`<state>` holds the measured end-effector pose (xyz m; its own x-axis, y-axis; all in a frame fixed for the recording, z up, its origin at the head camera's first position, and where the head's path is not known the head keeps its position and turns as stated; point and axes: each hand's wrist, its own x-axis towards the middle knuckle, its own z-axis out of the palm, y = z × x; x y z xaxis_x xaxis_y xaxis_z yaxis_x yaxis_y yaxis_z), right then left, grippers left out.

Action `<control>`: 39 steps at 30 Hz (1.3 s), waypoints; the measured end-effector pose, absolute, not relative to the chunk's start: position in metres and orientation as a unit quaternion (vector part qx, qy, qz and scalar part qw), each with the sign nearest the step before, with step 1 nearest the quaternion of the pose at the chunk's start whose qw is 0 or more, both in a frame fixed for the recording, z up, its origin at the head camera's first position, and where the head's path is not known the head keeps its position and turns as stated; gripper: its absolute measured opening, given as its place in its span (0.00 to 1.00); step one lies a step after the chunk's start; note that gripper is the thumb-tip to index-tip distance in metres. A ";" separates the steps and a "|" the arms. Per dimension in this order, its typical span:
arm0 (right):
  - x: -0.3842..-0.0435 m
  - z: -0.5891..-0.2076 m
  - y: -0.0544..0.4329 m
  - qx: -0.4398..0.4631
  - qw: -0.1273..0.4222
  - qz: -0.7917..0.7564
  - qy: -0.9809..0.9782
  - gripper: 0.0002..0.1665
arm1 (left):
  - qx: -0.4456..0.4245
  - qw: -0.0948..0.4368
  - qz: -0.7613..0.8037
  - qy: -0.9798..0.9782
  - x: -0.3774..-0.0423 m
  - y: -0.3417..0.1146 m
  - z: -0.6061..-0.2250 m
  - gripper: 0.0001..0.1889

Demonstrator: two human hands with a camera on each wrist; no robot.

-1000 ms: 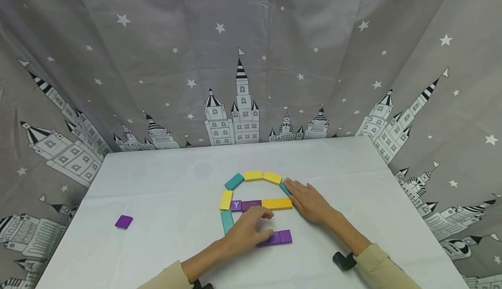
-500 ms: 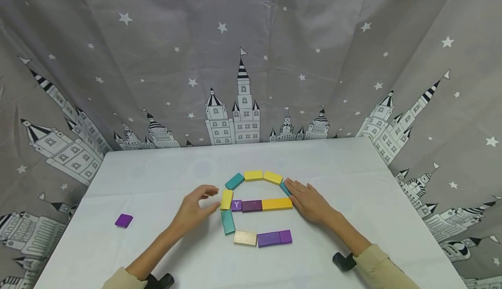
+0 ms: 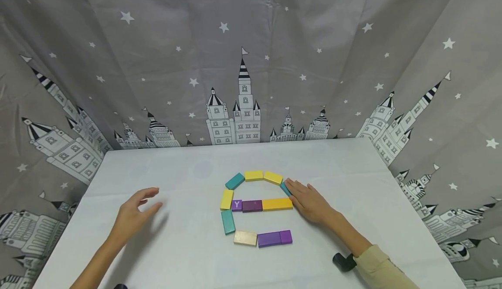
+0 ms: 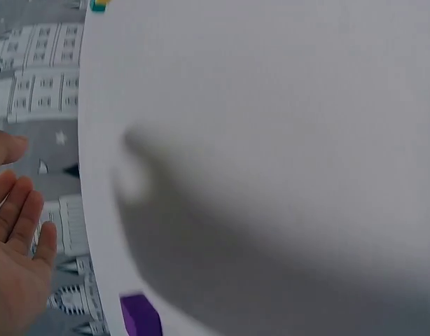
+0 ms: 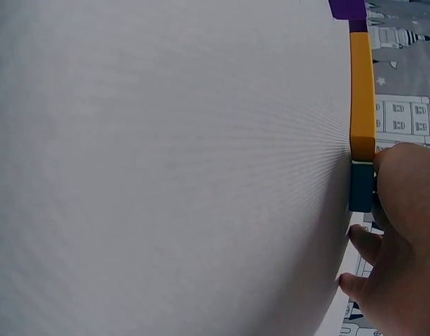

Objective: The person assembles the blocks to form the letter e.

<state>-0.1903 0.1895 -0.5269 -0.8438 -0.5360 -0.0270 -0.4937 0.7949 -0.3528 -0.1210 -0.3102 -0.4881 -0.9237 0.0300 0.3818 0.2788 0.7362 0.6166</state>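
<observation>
Coloured blocks lie on the white table in the shape of a lowercase e. My right hand (image 3: 311, 202) rests at its right side, fingers extended over a teal block (image 3: 286, 188) that it partly hides. Beside the thumb ends a long orange block (image 3: 277, 204), followed leftward by a plum block (image 3: 252, 206) and a small purple block marked Y (image 3: 236, 205). Over the left part of the table hovers my left hand (image 3: 133, 215), holding nothing, thumb and fingers apart. A lone purple block (image 4: 141, 315) appears low in the left wrist view; in the head view the left hand covers it.
The curve also has yellow blocks (image 3: 253, 175) on top, a teal block (image 3: 228, 222) at lower left, a pale wooden block (image 3: 245, 238) and purple blocks (image 3: 269, 239) along the bottom. A grey castle-print curtain (image 3: 298, 62) hangs behind the table (image 3: 188, 258).
My left hand has moved left, from over the bottom row past the yellow side block to the table's left part, uncovering the pale block. My right hand has stayed in place.
</observation>
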 end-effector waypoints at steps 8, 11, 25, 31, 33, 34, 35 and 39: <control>-0.191 -0.528 0.189 -0.271 0.064 -0.168 0.946 0.32 | -0.020 0.081 -0.318 -0.945 -0.113 -0.359 -0.498 0.29; -0.191 -0.528 0.189 -0.271 0.065 -0.167 0.946 0.32 | -0.026 0.056 -0.300 -0.952 -0.111 -0.370 -0.503 0.32; -0.191 -0.528 0.189 -0.273 0.063 -0.165 0.946 0.32 | -0.011 0.043 -0.265 -0.963 -0.108 -0.388 -0.515 0.31; -0.191 -0.528 0.189 -0.276 0.057 -0.163 0.946 0.32 | 0.002 0.023 -0.252 -0.967 -0.107 -0.390 -0.516 0.30; -0.191 -0.527 0.189 -0.276 0.057 -0.164 0.945 0.32 | -0.008 0.017 -0.253 -0.967 -0.106 -0.391 -0.515 0.30; -0.191 -0.527 0.188 -0.276 0.057 -0.165 0.945 0.32 | -0.013 0.010 -0.254 -0.967 -0.105 -0.392 -0.514 0.30; -0.191 -0.527 0.188 -0.277 0.057 -0.166 0.945 0.32 | -0.018 0.004 -0.256 -0.966 -0.104 -0.393 -0.513 0.31; -0.191 -0.527 0.188 -0.272 0.062 -0.167 0.946 0.32 | -0.015 -0.023 -0.262 -0.965 -0.101 -0.395 -0.508 0.32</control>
<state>-0.1908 0.1884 -0.5272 -0.8439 -0.5359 -0.0271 -0.4944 0.7962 -0.3489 -0.1010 -0.3950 -0.5082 -0.9985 0.0401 -0.0363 0.0162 0.8624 0.5060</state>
